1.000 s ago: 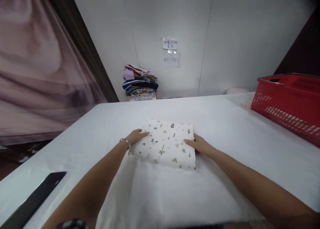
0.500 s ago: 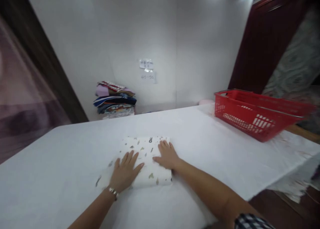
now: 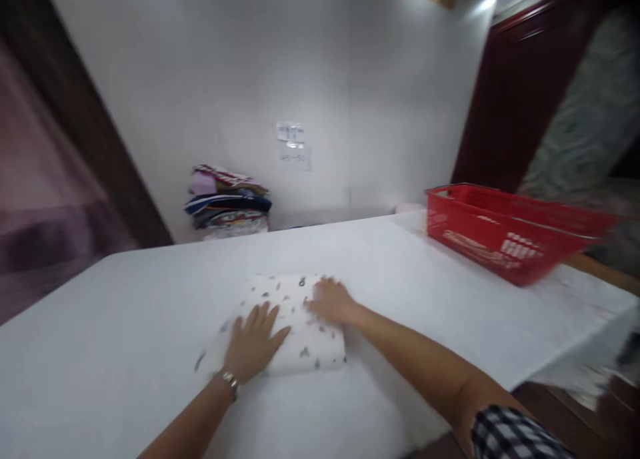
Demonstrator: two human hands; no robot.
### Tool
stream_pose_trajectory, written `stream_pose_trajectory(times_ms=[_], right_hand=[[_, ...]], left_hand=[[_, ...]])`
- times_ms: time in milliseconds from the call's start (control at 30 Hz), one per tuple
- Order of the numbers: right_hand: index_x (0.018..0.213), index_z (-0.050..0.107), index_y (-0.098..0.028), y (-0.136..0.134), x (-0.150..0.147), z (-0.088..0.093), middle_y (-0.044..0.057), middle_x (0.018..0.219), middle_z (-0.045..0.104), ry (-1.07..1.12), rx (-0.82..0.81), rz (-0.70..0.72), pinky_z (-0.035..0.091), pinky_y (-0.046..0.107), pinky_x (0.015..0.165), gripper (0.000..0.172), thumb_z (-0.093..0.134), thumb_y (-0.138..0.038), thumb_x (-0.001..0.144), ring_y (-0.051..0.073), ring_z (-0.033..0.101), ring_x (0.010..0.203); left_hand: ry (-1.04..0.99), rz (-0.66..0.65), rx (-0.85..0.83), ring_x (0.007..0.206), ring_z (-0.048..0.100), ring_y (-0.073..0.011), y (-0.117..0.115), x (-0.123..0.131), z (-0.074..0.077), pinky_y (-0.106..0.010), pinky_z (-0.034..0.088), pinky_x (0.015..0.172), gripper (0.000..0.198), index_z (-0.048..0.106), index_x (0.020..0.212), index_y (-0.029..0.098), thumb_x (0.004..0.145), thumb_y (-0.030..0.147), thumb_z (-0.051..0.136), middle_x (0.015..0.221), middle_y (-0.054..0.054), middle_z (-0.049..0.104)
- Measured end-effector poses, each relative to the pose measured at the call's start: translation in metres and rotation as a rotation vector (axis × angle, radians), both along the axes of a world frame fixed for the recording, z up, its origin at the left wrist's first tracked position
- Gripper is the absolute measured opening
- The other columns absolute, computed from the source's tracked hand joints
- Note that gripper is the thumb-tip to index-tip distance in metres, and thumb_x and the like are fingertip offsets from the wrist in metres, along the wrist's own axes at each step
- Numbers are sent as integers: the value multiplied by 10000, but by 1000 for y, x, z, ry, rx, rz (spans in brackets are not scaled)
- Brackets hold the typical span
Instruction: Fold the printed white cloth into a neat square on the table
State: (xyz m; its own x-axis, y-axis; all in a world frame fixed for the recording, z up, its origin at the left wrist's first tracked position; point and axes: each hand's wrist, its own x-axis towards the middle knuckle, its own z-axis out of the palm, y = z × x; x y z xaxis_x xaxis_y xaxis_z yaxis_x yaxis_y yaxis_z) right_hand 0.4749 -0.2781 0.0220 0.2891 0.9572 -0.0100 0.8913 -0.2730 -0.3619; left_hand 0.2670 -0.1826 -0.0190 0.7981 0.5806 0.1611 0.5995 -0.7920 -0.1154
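Observation:
A folded white cloth with a small scattered print lies flat on the white-covered table. My left hand rests palm down on its left part, fingers spread, with a bracelet at the wrist. A loose printed end of the cloth sticks out to the left beyond that hand. At the cloth's upper right, my right hand lies on the surface, somewhat smeared by motion. Its thumb points left and its other fingers look slightly bent. Neither hand appears to grip anything.
A red plastic basket stands at the table's right side. Behind the table's far edge rises a stack of folded fabrics against the pale wall. Two paper labels hang on the wall. A pinkish curtain is at the left.
My right hand has drawn its fingers in a little and shifted slightly on the cloth. My left hand stays in nearly the same place. The whole view has tilted a little.

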Motion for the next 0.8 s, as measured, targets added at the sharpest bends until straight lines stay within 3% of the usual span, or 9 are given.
stream_pose_trajectory(times_ms=[67, 133, 233, 367, 500, 633, 700, 800], right_hand=[[1398, 279, -76, 9, 5, 3, 159, 1495, 138, -77, 38, -41, 63, 461, 1076, 748, 308, -579, 845, 288, 48, 1375], [1406, 265, -83, 18, 12, -3, 137, 1504, 110, -131, 4, -98, 35, 444, 1079, 714, 303, -541, 859, 275, 22, 1378], [1387, 299, -84, 25, 24, -22, 149, 1469, 242, -144, -50, -147, 125, 436, 1059, 709, 288, -553, 857, 289, 153, 1351], [1331, 378, -104, 23, 32, -41, 154, 1381, 394, -164, 2, -135, 226, 399, 1011, 658, 293, -549, 853, 282, 312, 1270], [1293, 424, -110, 21, 32, -41, 168, 1324, 452, -148, 7, -131, 271, 418, 980, 632, 320, -545, 845, 299, 389, 1216], [1300, 433, -109, 23, 36, -36, 167, 1331, 453, -66, -2, -124, 298, 448, 983, 658, 332, -562, 834, 332, 393, 1220], [1326, 408, -100, 21, 41, -33, 154, 1375, 411, 50, 21, -155, 280, 417, 1025, 666, 335, -549, 839, 303, 366, 1257], [1363, 361, -102, 12, 52, -27, 126, 1436, 327, 201, 187, -288, 256, 354, 1063, 659, 347, -511, 846, 249, 306, 1310]], left_hand=[[-30, 48, -31, 1337, 236, -304, -6, 3, 3, -557, 184, 1050, 608, 372, 1364, 195, 869, 540, 301, 1444, -105, 289], [-45, 70, -88, 1348, 214, -286, -8, 5, 5, -540, 172, 1063, 653, 343, 1379, 195, 864, 585, 250, 1457, -91, 266], [-61, 91, -152, 1354, 198, -276, -9, 5, 5, -536, 156, 1072, 676, 335, 1382, 216, 851, 621, 230, 1466, -75, 252], [-99, 81, -198, 1357, 187, -278, -12, 3, 4, -548, 137, 1073, 685, 336, 1378, 225, 844, 639, 224, 1472, -75, 246], [-212, 52, -238, 1338, 241, -267, -17, 0, 4, -526, 153, 1078, 623, 405, 1332, 224, 855, 605, 279, 1444, -79, 319], [-409, 20, -171, 1290, 336, -218, -20, -17, 5, -473, 136, 1095, 393, 554, 1170, 226, 890, 428, 369, 1318, -57, 502], [-481, 108, -133, 1281, 344, -226, -16, -32, 6, -476, 121, 1095, 339, 578, 1128, 220, 877, 377, 412, 1307, -59, 512], [-563, 410, -241, 1217, 423, -257, -3, -56, 8, -426, 275, 1034, 434, 549, 1172, 166, 833, 426, 470, 1311, -115, 498]])
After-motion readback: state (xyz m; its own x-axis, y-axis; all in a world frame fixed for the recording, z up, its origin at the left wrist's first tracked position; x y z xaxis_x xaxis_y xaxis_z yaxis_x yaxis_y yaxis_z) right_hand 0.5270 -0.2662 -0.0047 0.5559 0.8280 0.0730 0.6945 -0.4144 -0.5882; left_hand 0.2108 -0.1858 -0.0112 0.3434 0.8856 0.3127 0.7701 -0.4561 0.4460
